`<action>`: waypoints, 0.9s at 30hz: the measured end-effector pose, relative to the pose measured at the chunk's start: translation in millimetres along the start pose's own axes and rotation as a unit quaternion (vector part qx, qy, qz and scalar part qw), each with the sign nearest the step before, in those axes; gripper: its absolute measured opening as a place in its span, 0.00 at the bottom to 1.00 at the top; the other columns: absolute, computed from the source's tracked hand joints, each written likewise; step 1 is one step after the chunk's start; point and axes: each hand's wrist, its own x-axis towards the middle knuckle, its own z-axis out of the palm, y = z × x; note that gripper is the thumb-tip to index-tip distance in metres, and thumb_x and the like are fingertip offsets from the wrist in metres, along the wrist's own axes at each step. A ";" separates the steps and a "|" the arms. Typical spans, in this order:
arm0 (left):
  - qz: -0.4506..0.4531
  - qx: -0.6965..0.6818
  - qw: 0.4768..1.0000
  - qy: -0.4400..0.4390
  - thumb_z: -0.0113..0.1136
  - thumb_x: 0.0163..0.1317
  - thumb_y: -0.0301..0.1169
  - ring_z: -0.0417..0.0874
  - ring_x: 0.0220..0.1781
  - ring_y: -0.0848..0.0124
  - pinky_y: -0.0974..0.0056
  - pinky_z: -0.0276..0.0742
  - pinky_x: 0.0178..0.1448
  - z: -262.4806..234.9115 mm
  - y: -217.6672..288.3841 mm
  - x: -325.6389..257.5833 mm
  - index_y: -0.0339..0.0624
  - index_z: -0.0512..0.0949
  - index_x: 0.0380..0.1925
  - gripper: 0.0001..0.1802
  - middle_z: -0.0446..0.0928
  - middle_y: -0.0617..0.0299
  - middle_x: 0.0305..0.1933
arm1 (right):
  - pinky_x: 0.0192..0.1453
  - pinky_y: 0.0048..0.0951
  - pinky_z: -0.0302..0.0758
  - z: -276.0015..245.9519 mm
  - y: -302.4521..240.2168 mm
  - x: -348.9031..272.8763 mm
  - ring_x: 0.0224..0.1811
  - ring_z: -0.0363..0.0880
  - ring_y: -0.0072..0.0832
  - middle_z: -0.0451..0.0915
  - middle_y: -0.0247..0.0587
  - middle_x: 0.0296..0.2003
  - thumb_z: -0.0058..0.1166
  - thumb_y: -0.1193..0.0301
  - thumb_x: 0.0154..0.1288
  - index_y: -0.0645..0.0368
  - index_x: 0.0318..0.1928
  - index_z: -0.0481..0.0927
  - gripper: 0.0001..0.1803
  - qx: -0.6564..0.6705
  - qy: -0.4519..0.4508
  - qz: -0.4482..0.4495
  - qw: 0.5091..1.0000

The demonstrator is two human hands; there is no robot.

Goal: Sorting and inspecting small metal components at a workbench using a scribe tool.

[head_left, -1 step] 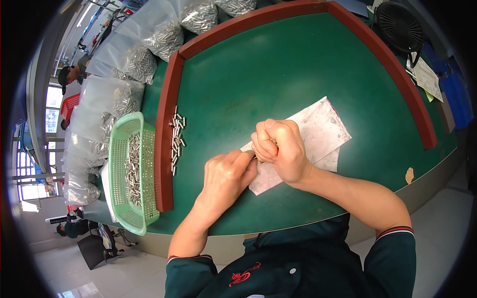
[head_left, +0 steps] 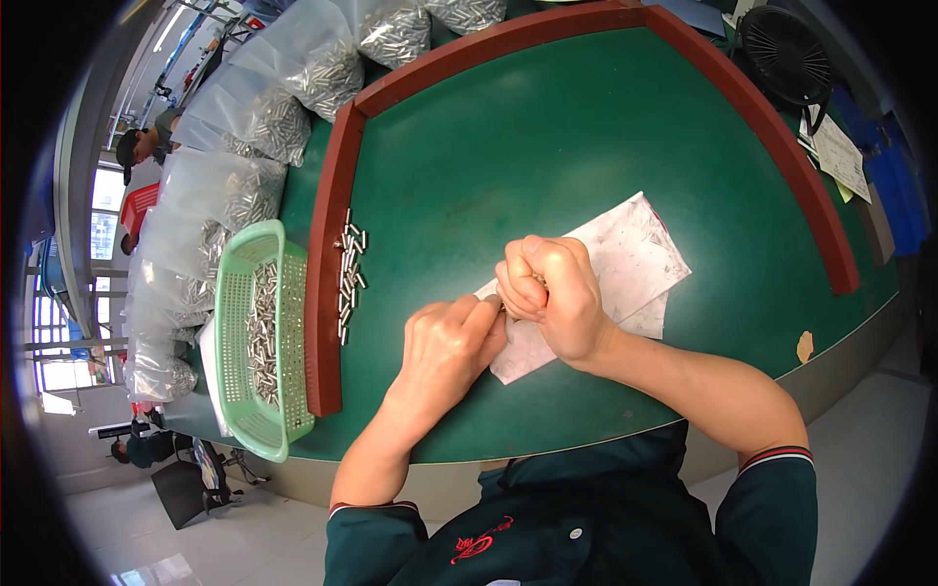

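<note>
Over a smudged white cloth (head_left: 635, 249), my two hands meet near the middle of the green tabletop. My right hand (head_left: 555, 298) is closed in a fist; whatever it holds is mostly hidden by the fingers. My left hand (head_left: 445, 352) is pinched, thumb and index finger against the lower left of the right fist. A tiny dark bit shows at the pinch, too small to name. To the left, several small metal pins (head_left: 350, 273) lie loose along a dark red wooden rail (head_left: 325, 293).
Outside the rail stands a green plastic basket (head_left: 234, 332) with many metal pins. Clear plastic bags (head_left: 254, 190) of similar pins line the far left. A black fan (head_left: 785, 54) and papers (head_left: 840, 156) lie beyond the right rail. Other people are in the left background.
</note>
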 end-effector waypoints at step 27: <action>-0.309 -0.801 0.513 -0.007 0.51 0.61 0.31 0.56 0.20 0.83 0.76 0.56 0.25 -8.2 -26.4 1.9 0.38 0.71 0.33 0.07 0.70 0.65 0.31 | 0.15 0.21 0.48 0.7 -6.1 -0.5 0.11 0.47 0.17 0.53 0.30 0.09 0.29 0.68 0.61 0.56 0.11 0.53 0.20 0.035 -0.003 0.040 0.999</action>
